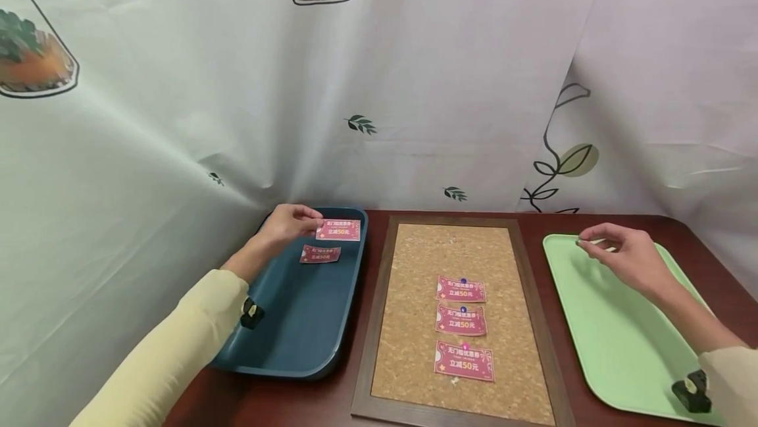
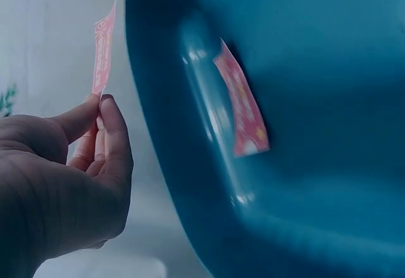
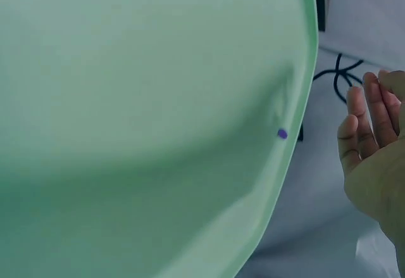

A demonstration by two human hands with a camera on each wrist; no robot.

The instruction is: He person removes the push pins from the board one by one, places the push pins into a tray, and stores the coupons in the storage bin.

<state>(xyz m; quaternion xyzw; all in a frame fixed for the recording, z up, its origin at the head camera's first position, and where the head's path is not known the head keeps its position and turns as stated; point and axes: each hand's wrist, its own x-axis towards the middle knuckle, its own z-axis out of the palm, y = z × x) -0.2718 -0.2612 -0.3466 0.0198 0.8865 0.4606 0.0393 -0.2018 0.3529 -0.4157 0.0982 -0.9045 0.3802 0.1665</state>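
Observation:
My left hand (image 1: 291,222) pinches a pink printed coupon (image 1: 338,230) by its end, between thumb and fingers, above the far end of the blue tray (image 1: 284,322). A second pink coupon (image 1: 320,254) lies in that tray, slightly curled in the left wrist view. Over the far part of the green tray (image 1: 610,341), my right hand (image 1: 630,257) has thumb and forefinger together on a tiny dark push pin (image 1: 580,241), mostly hidden by the fingertips. A purple push pin (image 3: 282,133) lies near the green tray's edge in the right wrist view.
Between the trays lies a framed cork board (image 1: 408,322). Three pink coupons are pinned on it in a column, the top one (image 1: 461,289) near mid-board. A dark red table (image 1: 266,404) carries everything, and a printed white curtain (image 1: 414,85) hangs behind.

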